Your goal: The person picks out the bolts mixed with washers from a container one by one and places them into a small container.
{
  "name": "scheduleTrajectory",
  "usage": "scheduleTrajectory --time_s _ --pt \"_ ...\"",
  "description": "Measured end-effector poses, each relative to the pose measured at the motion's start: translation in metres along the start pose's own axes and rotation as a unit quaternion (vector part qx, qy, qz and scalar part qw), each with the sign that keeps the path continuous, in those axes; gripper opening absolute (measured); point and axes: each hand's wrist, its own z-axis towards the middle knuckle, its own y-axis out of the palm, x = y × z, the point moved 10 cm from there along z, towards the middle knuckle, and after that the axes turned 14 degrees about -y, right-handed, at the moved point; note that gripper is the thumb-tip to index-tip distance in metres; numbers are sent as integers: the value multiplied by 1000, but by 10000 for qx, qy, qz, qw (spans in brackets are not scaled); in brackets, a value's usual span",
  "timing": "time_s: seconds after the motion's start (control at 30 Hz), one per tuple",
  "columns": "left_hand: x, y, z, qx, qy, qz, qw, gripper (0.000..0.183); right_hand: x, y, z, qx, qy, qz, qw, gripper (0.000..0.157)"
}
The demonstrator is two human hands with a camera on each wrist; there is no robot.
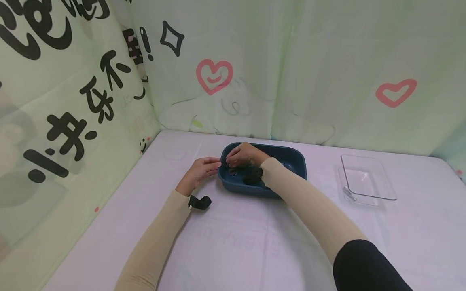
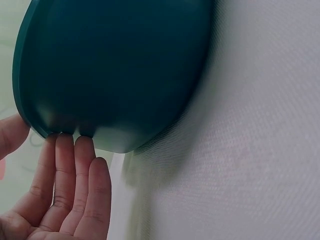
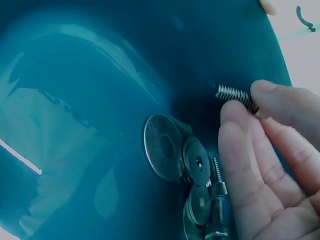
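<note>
A dark blue plastic bin [image 1: 265, 193] stands on the table. Inside it, my right hand [image 1: 246, 155] pinches a threaded screw [image 3: 234, 94] between thumb and fingertips, the thread sticking out and the other end hidden by the fingers. Below that screw, in the right wrist view, lie several flat washers [image 3: 162, 146] and a couple of socket-head screws [image 3: 218, 186] on the bin floor. My left hand [image 1: 200, 173] is at the bin's left end. Its straight fingertips [image 2: 85, 145] touch the outer wall, with the thumb at the rim.
To the right stands a clear rectangular container [image 1: 371, 197] with small metal pieces [image 1: 349, 194] in its near left corner. A white cloth covers the table [image 1: 225, 242]. Pale printed curtains [image 1: 327, 60] hang behind and on the left.
</note>
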Motion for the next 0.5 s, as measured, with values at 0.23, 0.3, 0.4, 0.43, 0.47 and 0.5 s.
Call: scheduleTrajectory --time_s 0.23,0.3,0.4,0.43,0.47,0.5 --pt "1 1 0 -62 99 -4 9999 39 -13 -2 -7 -271 -501 317 9979 26" --pt "0 0 0 -41 85 3 10000 39 -14 -3 -9 -301 -560 330 9974 28" --pt "0 0 0 -23 42 -6 10000 38 -14 -4 -11 -319 -575 229 9976 30" --pt "0 1 0 -28 36 -12 10000 38 -14 -5 -12 -329 -586 222 9975 30" --pt "0 1 0 -31 21 -30 10000 38 -15 -5 -13 -343 -612 206 9973 31" --pt "0 2 0 -41 17 -42 10000 39 -17 -5 -15 -365 -643 203 9971 31"
